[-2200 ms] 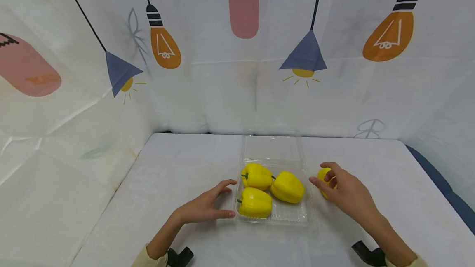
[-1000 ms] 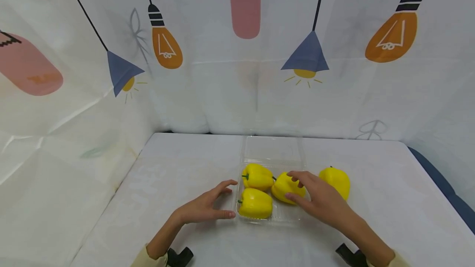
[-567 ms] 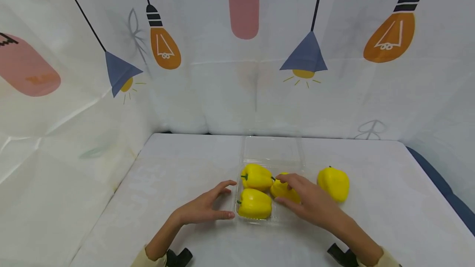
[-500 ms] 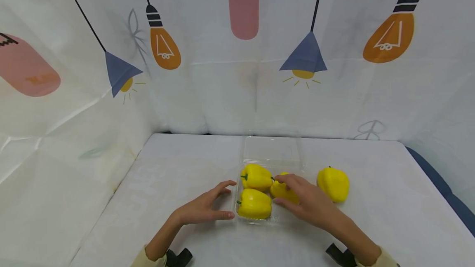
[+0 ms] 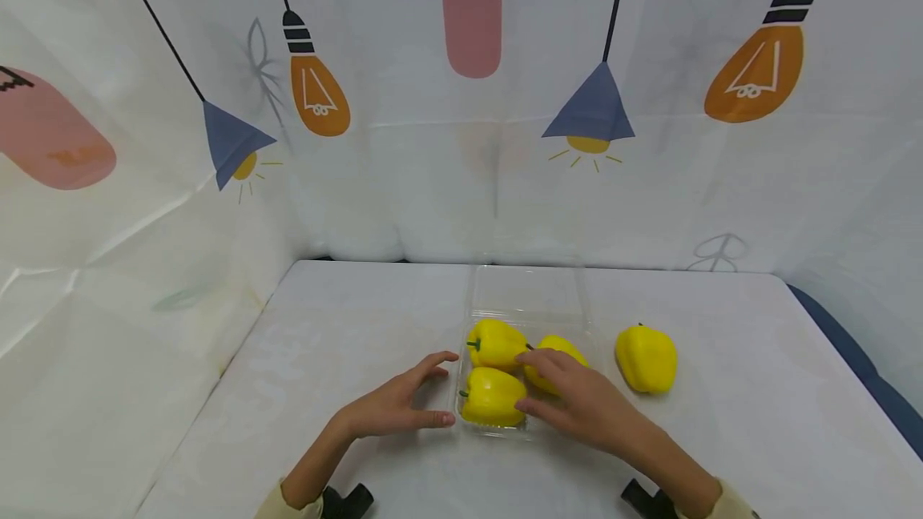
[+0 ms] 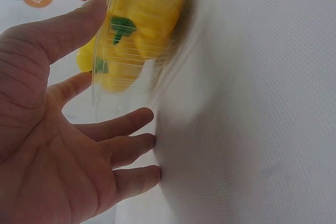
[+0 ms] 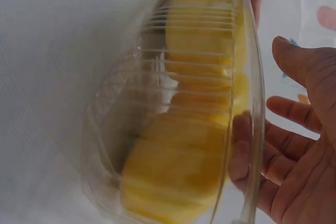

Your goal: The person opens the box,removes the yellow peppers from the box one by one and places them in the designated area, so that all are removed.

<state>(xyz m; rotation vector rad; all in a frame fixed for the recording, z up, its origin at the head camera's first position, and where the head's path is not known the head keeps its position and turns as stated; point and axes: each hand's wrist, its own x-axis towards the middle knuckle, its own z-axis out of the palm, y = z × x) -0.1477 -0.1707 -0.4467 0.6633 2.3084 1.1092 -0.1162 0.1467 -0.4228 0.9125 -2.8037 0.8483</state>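
Note:
Three yellow bell peppers lie in a clear plastic clamshell box (image 5: 530, 291), its lid folded back: one at back left (image 5: 497, 344), one at front left (image 5: 493, 397), and a right-hand pepper (image 5: 566, 345) partly hidden. My right hand (image 5: 584, 403) is over the box's right side, fingers loosely bent and thumb spread, holding nothing; its fingertips hang near the peppers. At the box's left rim is my left hand (image 5: 397, 403), thumb and fingers spread. In the left wrist view, its thumb (image 6: 79, 27) lies against the rim.
A fourth yellow bell pepper (image 5: 646, 359) stands on the white table (image 5: 346, 319), right of the box. Behind the table hangs a pale curtain (image 5: 418, 183) printed with lamps and bulbs. Black wrist cameras (image 5: 349, 501) sit on both wrists.
My right hand has moved left, from the loose pepper on the right to over the box. That pepper stands on the table, uncovered. My left hand has stayed at the left rim.

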